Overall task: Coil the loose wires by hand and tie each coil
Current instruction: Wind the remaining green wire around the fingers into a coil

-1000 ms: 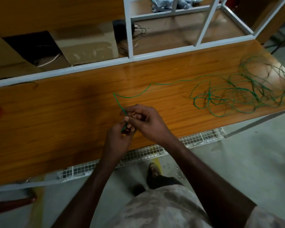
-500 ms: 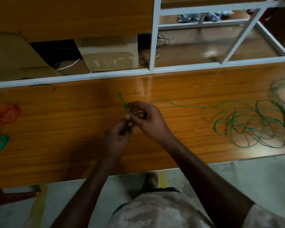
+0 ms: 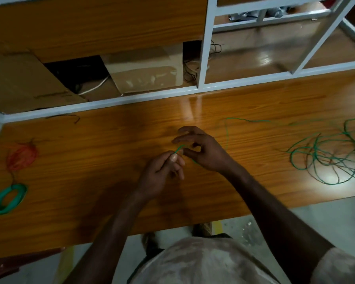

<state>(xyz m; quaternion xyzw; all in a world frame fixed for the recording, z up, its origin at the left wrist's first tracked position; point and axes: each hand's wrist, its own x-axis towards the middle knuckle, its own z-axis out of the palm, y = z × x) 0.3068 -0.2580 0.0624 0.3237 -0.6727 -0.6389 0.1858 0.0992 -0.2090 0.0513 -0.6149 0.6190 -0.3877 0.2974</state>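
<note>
The green wire (image 3: 328, 160) lies mostly as a loose tangle on the table (image 3: 90, 140), well to the right of the hands, with one strand running leftward from it and dropping down to them. The left hand (image 3: 160, 173) pinches the wire's free end between thumb and forefinger, its other fingers curled under, and a short green tip pokes up from the pinch. The right hand (image 3: 203, 150) sits just beside it, thumb and forefinger nearly meeting around the strand and the other fingers spread and lifted; the picture is dim and blurred there, so whether that grip truly clamps the wire or only guides it is hard to say. Far left of the hands rest a finished green coil (image 3: 8, 198) and a reddish bundle (image 3: 22, 157). The wire looks thin, light and springy: it should bend readily but tend to spring open and snag on its own loops, so it is best held near the end, with loops gathered in one hand while the other feeds slack from the tangle.
</note>
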